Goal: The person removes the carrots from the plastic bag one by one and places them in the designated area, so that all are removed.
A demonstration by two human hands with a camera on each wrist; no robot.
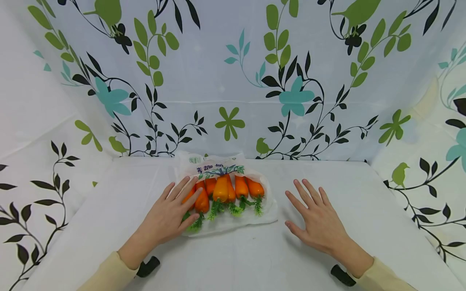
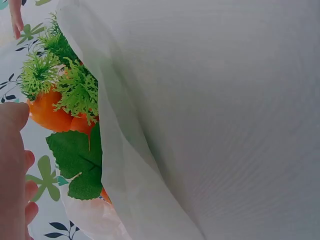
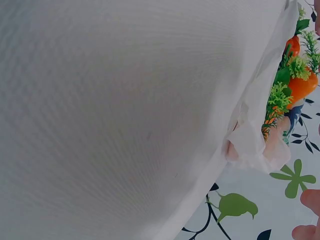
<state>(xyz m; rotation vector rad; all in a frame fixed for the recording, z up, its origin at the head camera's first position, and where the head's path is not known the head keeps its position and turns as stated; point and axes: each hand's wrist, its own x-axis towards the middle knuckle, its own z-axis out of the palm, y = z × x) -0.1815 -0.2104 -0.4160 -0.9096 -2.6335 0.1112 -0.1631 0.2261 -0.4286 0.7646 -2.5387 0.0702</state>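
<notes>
My left hand [image 1: 170,212], fingers spread and gripping nothing, is at the leftmost orange carrots [image 1: 220,190]; the others lie just right of it on a white plastic bag [image 1: 236,227]. Beyond, my empty right hand [image 1: 321,221] is splayed.

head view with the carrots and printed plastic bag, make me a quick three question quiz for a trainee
1. Which is nearer the printed plastic bag, the left hand or the right hand?
2. The leafy tops of the carrots point: A, away from the person; B, toward the person; C, straight up.
3. True or false: the right hand is gripping a carrot.

Key: 1. The left hand. 2. B. 3. False; its fingers are spread and it holds nothing.
</notes>
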